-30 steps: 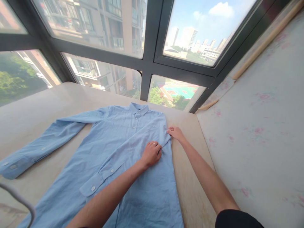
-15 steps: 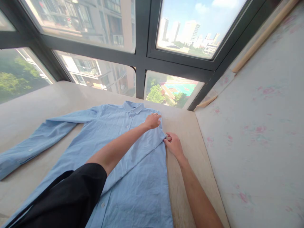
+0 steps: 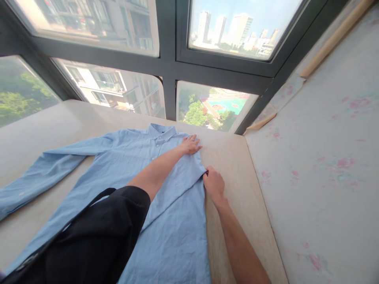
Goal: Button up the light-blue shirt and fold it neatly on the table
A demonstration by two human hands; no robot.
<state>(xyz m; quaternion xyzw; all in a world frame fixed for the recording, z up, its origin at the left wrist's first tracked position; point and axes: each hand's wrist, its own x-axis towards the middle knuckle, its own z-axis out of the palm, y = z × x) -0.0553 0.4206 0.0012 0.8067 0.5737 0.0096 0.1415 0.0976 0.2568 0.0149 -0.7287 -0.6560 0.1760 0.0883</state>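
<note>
A light blue button-up shirt lies front up on the pale ledge, its collar toward the window. One sleeve stretches out to the left; the other is folded across the shirt's front. My left hand, with a ring on one finger, rests flat on the shoulder at the right, fingers spread. My right hand is closed on the shirt's right edge, at the fold of the sleeve below the shoulder. My left forearm and black sleeve cover part of the shirt's middle and lower left.
A dark window frame stands behind the ledge. On the right rises a wall with pink flower paper, its edge peeling near the window. Buildings, trees and a sports court show outside.
My left hand has flattened and spread its fingers on the shoulder. My right hand's fingers have closed on the shirt's edge. The camera view has shifted slightly.
</note>
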